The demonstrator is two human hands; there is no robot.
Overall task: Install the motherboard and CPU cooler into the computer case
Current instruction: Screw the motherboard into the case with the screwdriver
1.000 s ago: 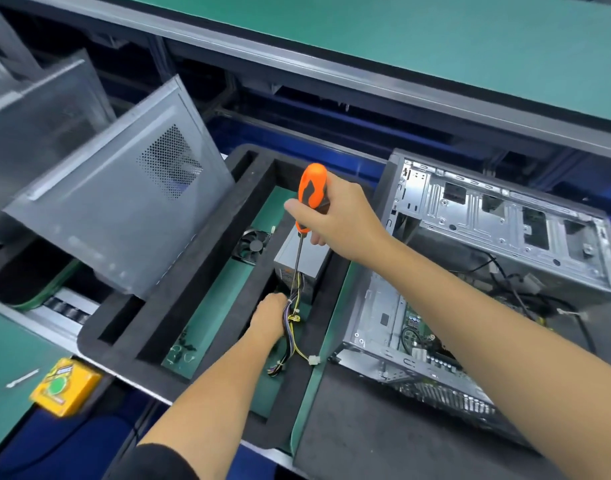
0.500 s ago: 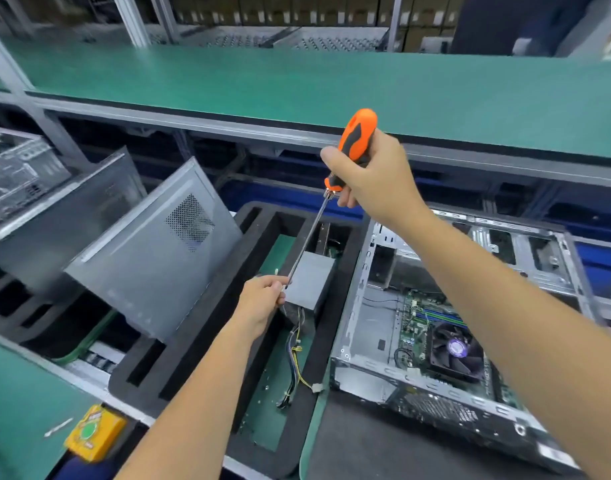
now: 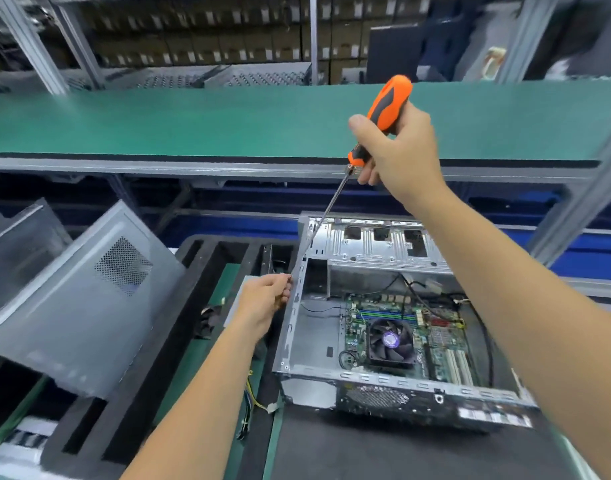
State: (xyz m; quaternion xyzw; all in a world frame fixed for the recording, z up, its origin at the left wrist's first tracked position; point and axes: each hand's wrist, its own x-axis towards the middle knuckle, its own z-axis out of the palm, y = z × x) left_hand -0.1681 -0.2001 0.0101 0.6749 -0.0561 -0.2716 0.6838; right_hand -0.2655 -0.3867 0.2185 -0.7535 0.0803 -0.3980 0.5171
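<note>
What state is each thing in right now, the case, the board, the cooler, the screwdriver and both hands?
Computer case: on its side, open.
Motherboard: inside the case.
CPU cooler: on the motherboard.
Screwdriver: raised, tip down.
Right hand: grips the screwdriver handle.
Left hand: pinches at the screwdriver tip.

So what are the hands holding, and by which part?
The right hand grips the screwdriver by its orange handle. The left hand pinches its tip, perhaps with a screw; too small to tell.
</note>
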